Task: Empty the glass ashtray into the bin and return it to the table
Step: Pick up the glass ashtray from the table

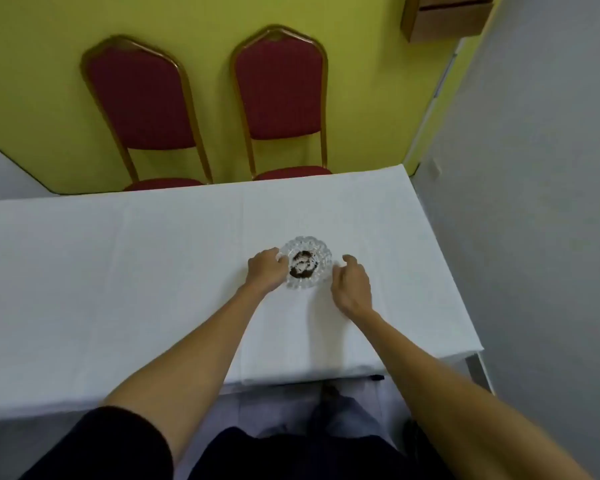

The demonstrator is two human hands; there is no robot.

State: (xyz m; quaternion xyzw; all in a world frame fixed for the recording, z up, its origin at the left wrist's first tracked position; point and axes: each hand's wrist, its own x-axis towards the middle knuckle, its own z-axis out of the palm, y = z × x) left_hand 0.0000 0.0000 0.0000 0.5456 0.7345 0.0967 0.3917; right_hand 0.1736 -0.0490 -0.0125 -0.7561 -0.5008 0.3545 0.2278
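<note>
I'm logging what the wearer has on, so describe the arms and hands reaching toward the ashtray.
Both hands, left hand and right hand, are bare: no gloves, rings or watch visible. The forearms are bare too. A short dark sleeve shows on the left upper arm.

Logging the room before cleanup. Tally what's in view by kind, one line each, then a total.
Red chairs: 2 (left chair, right chair)
Tables with white cloth: 1 (table)
Glass ashtrays, dark ash inside: 1 (ashtray)
Wooden wall boxes: 1 (box)
Hands at the ashtray: 2 (left hand, right hand)
Total: 7
No bin is in view.
</note>
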